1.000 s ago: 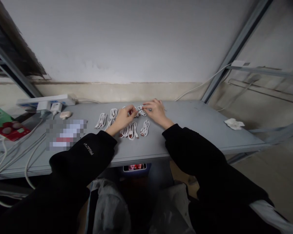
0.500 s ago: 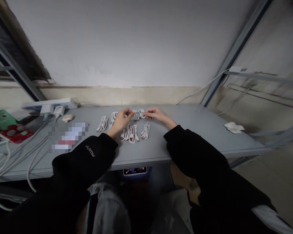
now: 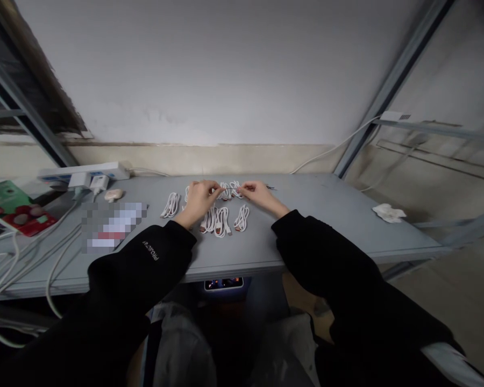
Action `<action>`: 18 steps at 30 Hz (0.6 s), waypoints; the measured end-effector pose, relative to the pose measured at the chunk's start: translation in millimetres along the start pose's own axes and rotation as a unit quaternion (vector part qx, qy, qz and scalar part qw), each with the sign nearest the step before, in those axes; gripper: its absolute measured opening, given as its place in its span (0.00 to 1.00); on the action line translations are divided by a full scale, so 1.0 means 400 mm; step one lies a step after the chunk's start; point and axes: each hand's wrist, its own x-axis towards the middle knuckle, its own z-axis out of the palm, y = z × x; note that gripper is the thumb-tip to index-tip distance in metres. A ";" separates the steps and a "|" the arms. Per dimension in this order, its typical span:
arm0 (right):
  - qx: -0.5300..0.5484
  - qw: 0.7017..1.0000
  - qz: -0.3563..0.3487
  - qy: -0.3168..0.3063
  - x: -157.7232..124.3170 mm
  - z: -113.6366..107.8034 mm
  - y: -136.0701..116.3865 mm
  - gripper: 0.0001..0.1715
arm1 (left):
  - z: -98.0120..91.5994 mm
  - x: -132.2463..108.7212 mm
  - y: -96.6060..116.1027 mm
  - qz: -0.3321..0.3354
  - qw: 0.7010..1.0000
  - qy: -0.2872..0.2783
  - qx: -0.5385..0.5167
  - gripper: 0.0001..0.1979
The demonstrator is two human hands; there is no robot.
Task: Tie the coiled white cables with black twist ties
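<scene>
Above the desk, my left hand (image 3: 201, 199) and my right hand (image 3: 261, 195) face each other, fingertips pinched. A thin dark twist tie (image 3: 229, 188) runs across the small gap between them, each hand pinching an end. Behind and below the fingers lie several coiled white charging cables (image 3: 221, 222) with orange-brown parts at their ends. One coil (image 3: 241, 217) lies just in front of my right hand, another (image 3: 170, 205) to the left of my left hand. Some coils are partly hidden by my left hand. Several thin dark strips (image 3: 271, 187) lie beyond my right hand.
At the left are a power strip (image 3: 121, 171) with plugged-in chargers, loose white cables (image 3: 52, 279), a green-and-red box (image 3: 16, 207), a small pale case (image 3: 113, 195) and a blurred-out flat object (image 3: 116, 226). Crumpled tissue (image 3: 389, 213) lies at the right. Metal posts flank the desk (image 3: 326, 236).
The twist tie was stretched straight between my fingertips and now sags or bends. My hands have moved only slightly, with the left hand's fingers turned more downward.
</scene>
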 end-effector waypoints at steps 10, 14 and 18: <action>-0.172 0.965 -0.174 0.098 -0.012 0.029 -0.009 0.09 | 0.021 0.000 0.000 -0.093 0.961 -0.081 -0.246 0.13; -0.178 0.961 -0.191 0.092 -0.010 0.034 -0.009 0.05 | 0.028 0.004 -0.007 -0.073 0.938 -0.116 -0.318 0.12; -0.186 0.958 -0.196 0.093 -0.011 0.027 -0.009 0.05 | 0.023 0.009 -0.005 -0.092 0.928 -0.142 -0.332 0.10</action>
